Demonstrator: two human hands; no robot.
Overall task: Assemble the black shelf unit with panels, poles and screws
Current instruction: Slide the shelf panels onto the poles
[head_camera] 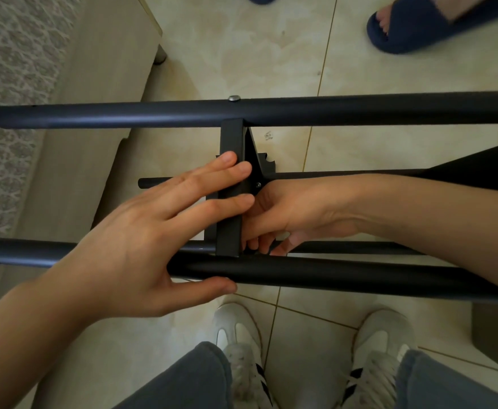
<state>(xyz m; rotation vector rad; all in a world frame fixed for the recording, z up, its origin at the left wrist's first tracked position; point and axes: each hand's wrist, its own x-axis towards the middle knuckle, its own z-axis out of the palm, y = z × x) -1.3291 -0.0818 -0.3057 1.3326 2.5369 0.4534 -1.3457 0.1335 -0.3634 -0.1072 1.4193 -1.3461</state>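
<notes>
The left hand [135, 240] is lying flat over the black crossbar [230, 140] at the centre of the frame, its fingers [227, 199] straight and spread, with the thumb touching the near pole [330, 274] below. The right hand [295, 214] is reaching in from the right, just beside the crossbar. Its fingers are curled downward, and I cannot tell whether they are holding anything. A screw [233, 98] is sitting on the far pole [359, 109] above.

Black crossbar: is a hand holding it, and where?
Left hand lies flat across the middle of the crossbar; right hand curls at its near end, grip hidden.
</notes>
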